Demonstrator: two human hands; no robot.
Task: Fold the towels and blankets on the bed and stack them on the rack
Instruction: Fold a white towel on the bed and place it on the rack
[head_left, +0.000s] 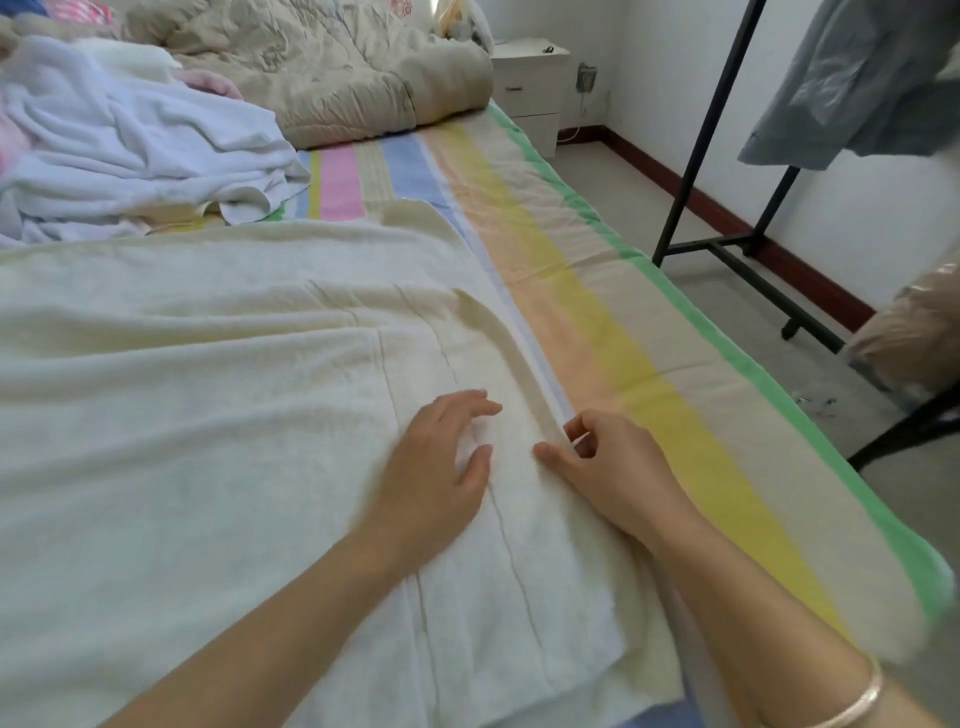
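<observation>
Cream towel (208, 389) lies spread flat, faintly creased. Right hand (608, 467) pinches its edge; left hand (436, 467) hovers, fingers spread.

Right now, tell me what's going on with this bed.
A person is working on a cream towel spread across the striped bed sheet. The right hand pinches the towel's right edge, while the left hand lies open on the towel beside it. A heap of white towels lies at the far left, and the black rack stands on the floor to the right.
</observation>
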